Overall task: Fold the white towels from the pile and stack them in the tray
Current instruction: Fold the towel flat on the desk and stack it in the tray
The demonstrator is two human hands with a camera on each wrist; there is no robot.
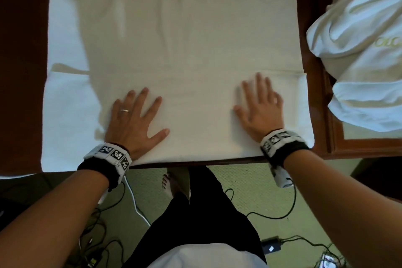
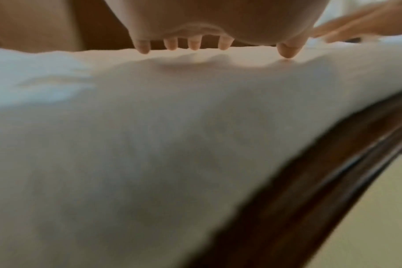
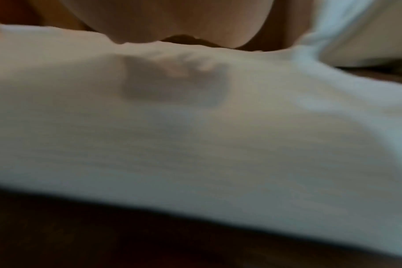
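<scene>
While palms press white towel (image 1: 174,50), L grip (image 1: 136,118) & R grip (image 1: 260,107) splayed flat, grasping nothing.

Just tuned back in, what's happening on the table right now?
A person is folding a white towel spread on the dark wooden table. Its near part is already folded over, and the left hand and right hand press flat on that folded strip with fingers spread. To the right, the pile of towels lies bunched over the wooden tray.
</scene>
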